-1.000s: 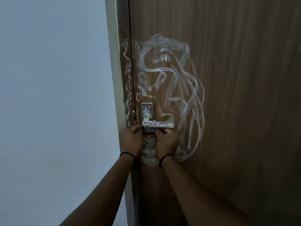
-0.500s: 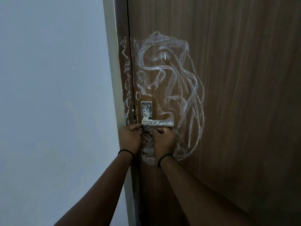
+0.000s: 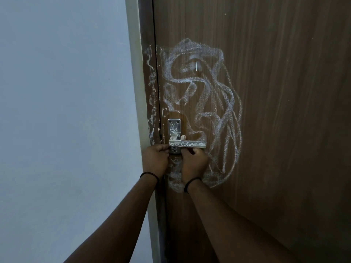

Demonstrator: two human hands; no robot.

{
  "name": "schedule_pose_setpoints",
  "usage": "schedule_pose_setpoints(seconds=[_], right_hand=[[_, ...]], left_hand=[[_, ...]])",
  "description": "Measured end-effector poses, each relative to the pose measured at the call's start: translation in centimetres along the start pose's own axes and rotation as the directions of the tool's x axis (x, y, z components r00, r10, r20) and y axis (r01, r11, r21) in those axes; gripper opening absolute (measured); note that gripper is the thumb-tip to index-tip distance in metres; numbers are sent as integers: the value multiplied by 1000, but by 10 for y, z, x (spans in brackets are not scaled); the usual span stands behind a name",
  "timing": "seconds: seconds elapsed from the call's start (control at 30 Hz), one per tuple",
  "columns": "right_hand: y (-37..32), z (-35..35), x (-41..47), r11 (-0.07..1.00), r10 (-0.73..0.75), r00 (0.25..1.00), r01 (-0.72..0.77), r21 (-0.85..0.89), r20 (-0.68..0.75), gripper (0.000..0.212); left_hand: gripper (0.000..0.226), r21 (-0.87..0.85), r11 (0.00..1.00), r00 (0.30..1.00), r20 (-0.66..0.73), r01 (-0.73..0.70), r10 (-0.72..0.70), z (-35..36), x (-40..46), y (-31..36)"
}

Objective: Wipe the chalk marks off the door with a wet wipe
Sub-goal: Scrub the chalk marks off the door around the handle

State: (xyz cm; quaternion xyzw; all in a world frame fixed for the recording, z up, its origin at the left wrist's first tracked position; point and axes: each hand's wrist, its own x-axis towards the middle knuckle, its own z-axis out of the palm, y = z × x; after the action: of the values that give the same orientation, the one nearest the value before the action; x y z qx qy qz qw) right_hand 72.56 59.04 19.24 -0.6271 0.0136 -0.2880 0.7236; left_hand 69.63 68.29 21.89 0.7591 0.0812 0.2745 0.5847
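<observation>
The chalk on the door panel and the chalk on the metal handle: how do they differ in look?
The chalk on the door panel runs in broad, grainy bands that loop wide over the brown wood; the chalk on the metal handle is thin, tight scribble. The panel marks cover a far bigger area. Both are white and unwiped. The left hand and right hand are just under the handle.

Interior doorway of a home or similar building: wood-grain door (image 3: 275, 111) with lever handle (image 3: 187, 144), frame (image 3: 147, 82), plain painted wall (image 3: 62, 111) at left.
</observation>
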Motion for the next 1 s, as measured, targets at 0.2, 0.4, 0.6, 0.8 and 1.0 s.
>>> schedule_pose_setpoints(seconds=[0.2,0.4,0.6,0.8,1.0], right_hand=[[16,-35,1,992,-92,974,108,-67,205,14],[-19,-52,19,985,-121,978,139,99,-170,10],[-75,-42,33,903,-331,909,383,-195,251,19],[-96,-19,42,645,-124,929,343,-683,349,21],[-99,-12,43,718,-50,949,251,-650,311,16]], left_hand=[[35,-9,1000,999,30,26,-26,-4,2,4],[32,-33,996,995,-58,-87,85,-3,2,15],[32,-96,990,994,-60,-101,95,-3,8,30],[32,-141,987,995,-71,-81,72,-1,10,30],[34,-175,981,995,-66,-81,70,-1,12,27]])
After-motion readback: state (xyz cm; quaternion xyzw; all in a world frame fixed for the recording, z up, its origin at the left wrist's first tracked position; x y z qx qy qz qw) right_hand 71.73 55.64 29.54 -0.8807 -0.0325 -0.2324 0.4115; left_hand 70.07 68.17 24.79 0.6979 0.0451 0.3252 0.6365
